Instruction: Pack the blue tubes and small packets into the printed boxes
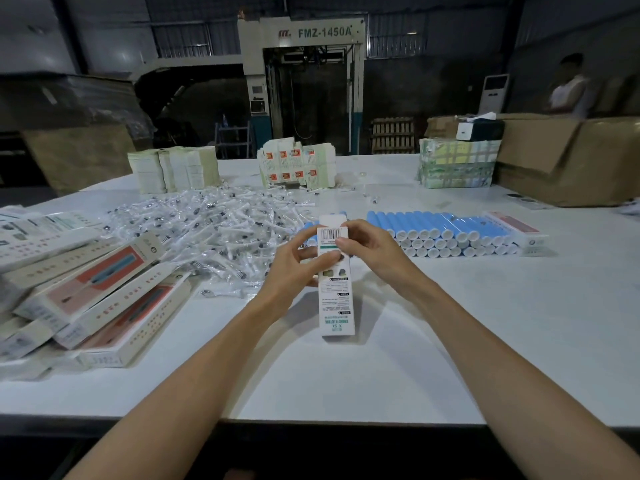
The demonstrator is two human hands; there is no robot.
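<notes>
Printed box [335,278]: centre, long axis near-to-far, barcode label at far end, inverted green lettering at near end too small to read; left hand [294,261] and right hand [370,251] close together, both pinching its far end; blue tubes [446,230]: white-capped, stacked in rows, right of the hands; small packets [214,230]: clear, loose heap, far left; filled boxes [97,289]: red-printed, piled left on white table [485,341]; machine [322,32]: far, marked "FMZ-1450A".
</notes>
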